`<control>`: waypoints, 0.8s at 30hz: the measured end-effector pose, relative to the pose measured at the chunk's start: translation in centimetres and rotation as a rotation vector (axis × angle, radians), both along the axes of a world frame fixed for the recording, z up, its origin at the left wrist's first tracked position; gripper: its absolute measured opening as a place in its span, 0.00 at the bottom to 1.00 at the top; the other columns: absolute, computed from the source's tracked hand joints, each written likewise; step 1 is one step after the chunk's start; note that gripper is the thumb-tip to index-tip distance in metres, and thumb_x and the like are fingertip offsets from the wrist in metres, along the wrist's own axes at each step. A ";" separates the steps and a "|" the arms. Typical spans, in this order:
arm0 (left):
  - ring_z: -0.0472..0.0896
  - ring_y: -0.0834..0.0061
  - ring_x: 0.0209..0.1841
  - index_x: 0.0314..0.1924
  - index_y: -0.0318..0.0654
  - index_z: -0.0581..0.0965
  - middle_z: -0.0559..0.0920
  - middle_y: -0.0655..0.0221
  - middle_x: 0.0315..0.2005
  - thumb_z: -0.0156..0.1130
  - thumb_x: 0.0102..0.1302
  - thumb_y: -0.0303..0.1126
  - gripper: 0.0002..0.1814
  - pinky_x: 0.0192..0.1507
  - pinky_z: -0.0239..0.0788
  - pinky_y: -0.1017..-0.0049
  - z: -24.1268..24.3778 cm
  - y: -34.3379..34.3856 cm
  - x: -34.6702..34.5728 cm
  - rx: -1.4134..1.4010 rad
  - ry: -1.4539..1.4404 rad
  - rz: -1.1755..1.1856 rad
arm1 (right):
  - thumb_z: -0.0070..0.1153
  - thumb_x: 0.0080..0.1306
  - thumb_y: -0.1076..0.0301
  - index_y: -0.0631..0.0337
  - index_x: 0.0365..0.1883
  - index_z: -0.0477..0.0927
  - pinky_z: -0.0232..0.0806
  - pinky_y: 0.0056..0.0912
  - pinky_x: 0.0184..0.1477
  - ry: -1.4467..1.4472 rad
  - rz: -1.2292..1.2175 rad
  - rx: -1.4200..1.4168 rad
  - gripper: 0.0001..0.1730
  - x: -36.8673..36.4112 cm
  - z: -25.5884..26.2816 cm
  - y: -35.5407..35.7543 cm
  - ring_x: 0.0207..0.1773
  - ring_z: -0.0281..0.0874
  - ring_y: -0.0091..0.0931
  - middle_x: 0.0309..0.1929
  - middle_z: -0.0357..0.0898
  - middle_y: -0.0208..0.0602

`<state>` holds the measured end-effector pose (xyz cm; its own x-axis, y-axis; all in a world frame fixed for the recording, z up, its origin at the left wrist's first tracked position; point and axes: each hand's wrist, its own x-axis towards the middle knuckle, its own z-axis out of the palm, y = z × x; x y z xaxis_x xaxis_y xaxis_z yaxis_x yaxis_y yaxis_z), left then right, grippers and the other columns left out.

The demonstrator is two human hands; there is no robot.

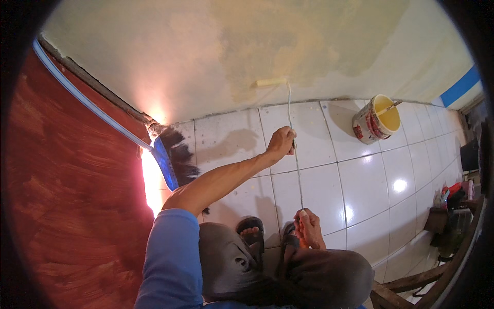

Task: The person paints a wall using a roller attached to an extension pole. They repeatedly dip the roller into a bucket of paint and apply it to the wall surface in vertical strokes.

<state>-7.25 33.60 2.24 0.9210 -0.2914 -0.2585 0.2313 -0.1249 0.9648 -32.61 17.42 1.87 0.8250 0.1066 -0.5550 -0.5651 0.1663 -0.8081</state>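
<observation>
A paint roller [271, 82] with a long thin handle [298, 175] rests its pale yellow sleeve against the low part of the wall [185, 58]. My left hand [281, 143] is closed around the upper stretch of that handle. Lower down, close to my right knee, my right hand [310, 228] grips the handle's near end. Darker, wet-looking patches spread over the wall above and around the roller. To the right, a paint-stained bucket [364, 123] stands on the floor near the wall's foot, yellow inside, with a brush or stick [389, 107] leaning in it.
On the left, a broom with a blue head [164, 162] and dark bristles leans beside a reddish-brown panel [85, 193]. White floor tiles [362, 185] lie under my sandalled feet [251, 230]. Wooden beams [417, 280] and assorted items [451, 193] line the right edge.
</observation>
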 end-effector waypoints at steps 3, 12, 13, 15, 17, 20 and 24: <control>0.76 0.78 0.18 0.43 0.30 0.75 0.79 0.63 0.24 0.42 0.77 0.37 0.18 0.20 0.67 0.77 1.9 -0.7 -0.5 0.018 -0.077 0.022 | 0.44 0.77 0.45 0.63 0.35 0.74 0.57 0.23 0.18 -0.010 0.008 -0.021 0.27 0.1 0.7 -0.4 0.17 0.62 0.18 0.19 0.66 0.26; 0.76 0.79 0.19 0.44 0.31 0.75 0.80 0.63 0.25 0.42 0.78 0.39 0.18 0.22 0.69 0.77 0.7 -0.1 0.1 0.054 -0.066 -0.056 | 0.45 0.77 0.49 0.62 0.34 0.74 0.58 0.24 0.19 0.012 0.012 -0.024 0.23 0.3 -0.1 -0.7 0.16 0.62 0.18 0.19 0.66 0.27; 0.77 0.79 0.20 0.45 0.31 0.75 0.80 0.63 0.26 0.42 0.78 0.39 0.19 0.22 0.70 0.77 0.7 -0.1 0.1 0.066 -0.073 -0.089 | 0.45 0.77 0.50 0.61 0.34 0.74 0.58 0.23 0.19 0.028 0.005 -0.032 0.22 0.2 0.1 -0.8 0.16 0.62 0.18 0.19 0.66 0.27; 0.80 0.72 0.27 0.47 0.32 0.75 0.81 0.60 0.32 0.44 0.77 0.39 0.17 0.28 0.75 0.72 0.9 -0.3 0.0 0.173 -0.059 -0.144 | 0.47 0.76 0.51 0.61 0.33 0.74 0.58 0.23 0.19 0.028 -0.063 -0.012 0.21 -0.9 -0.2 -1.4 0.16 0.62 0.18 0.19 0.67 0.26; 0.82 0.66 0.35 0.50 0.34 0.75 0.80 0.59 0.38 0.47 0.76 0.38 0.15 0.36 0.76 0.67 0.0 0.8 0.2 0.398 -0.254 -0.185 | 0.47 0.76 0.52 0.60 0.32 0.74 0.58 0.23 0.18 0.017 -0.107 0.005 0.20 -1.8 -0.4 -1.9 0.16 0.63 0.18 0.19 0.68 0.26; 0.79 0.53 0.51 0.52 0.37 0.73 0.78 0.57 0.47 0.54 0.72 0.36 0.14 0.53 0.71 0.57 -2.6 4.5 0.6 0.719 -0.503 -0.282 | 0.49 0.75 0.52 0.59 0.32 0.73 0.58 0.23 0.18 -0.003 -0.139 0.001 0.20 -2.5 0.0 -2.7 0.17 0.64 0.17 0.19 0.69 0.27; 0.79 0.51 0.45 0.47 0.34 0.74 0.79 0.53 0.40 0.54 0.70 0.32 0.10 0.50 0.72 0.57 -5.9 7.8 0.9 0.741 -0.489 -0.368 | 0.49 0.75 0.51 0.59 0.32 0.73 0.58 0.22 0.18 -0.022 -0.128 -0.004 0.20 -2.5 -0.1 -2.9 0.16 0.63 0.17 0.19 0.70 0.27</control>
<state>-6.36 41.39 -3.64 0.8592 -0.5008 -0.1046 -0.3515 -0.7264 0.5905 -35.14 14.51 1.79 0.8436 -0.0025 -0.5370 -0.5218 0.2325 -0.8208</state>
